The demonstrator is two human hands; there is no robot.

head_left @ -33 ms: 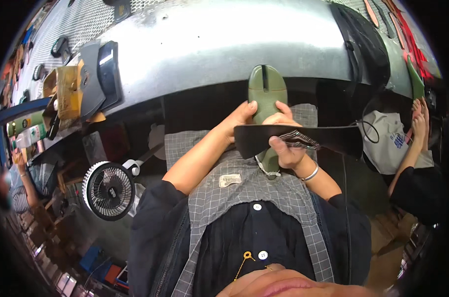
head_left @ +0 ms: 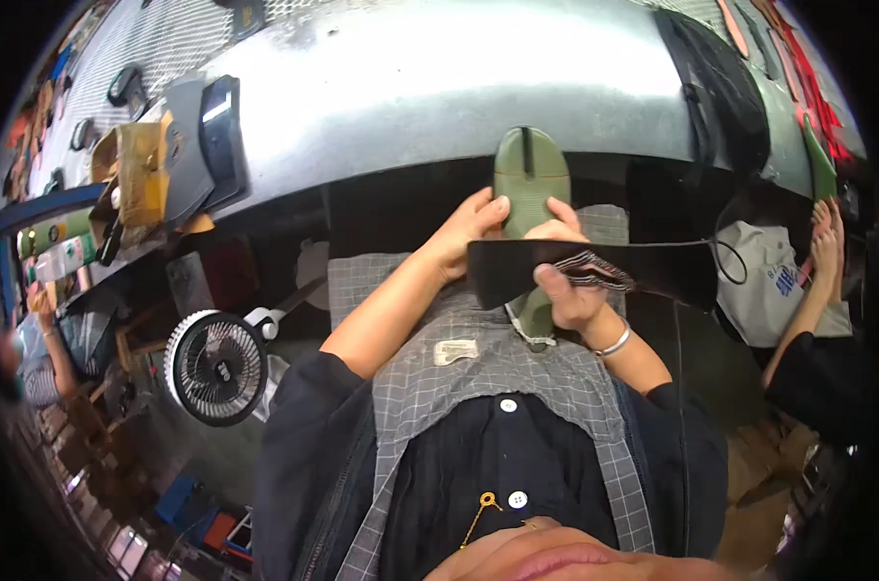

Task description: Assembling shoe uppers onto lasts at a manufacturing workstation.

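Before my lap is an olive-green shoe last (head_left: 533, 201) with a dark slot at its far end, that end pointing at the bench. My left hand (head_left: 466, 232) is closed on its left side, thumb on top. A wide black piece (head_left: 502, 269), which looks like a shoe upper, lies across the middle of the last and hides part of it. My right hand (head_left: 570, 296) holds this piece with the thumb over its near side, by bunched striped edges (head_left: 596, 268); its other fingers reach round to the last. The last's near end shows below the black piece.
A metal bench (head_left: 439, 92) runs across ahead. Dark curved pieces (head_left: 221, 136) and a brown box (head_left: 139, 174) sit at its left, a black bag (head_left: 720, 92) at its right. A fan (head_left: 216, 368) stands left. Co-workers' hands (head_left: 827, 242) show at both sides.
The whole view has shifted slightly. Both hands keep the same hold on the last and the black piece.
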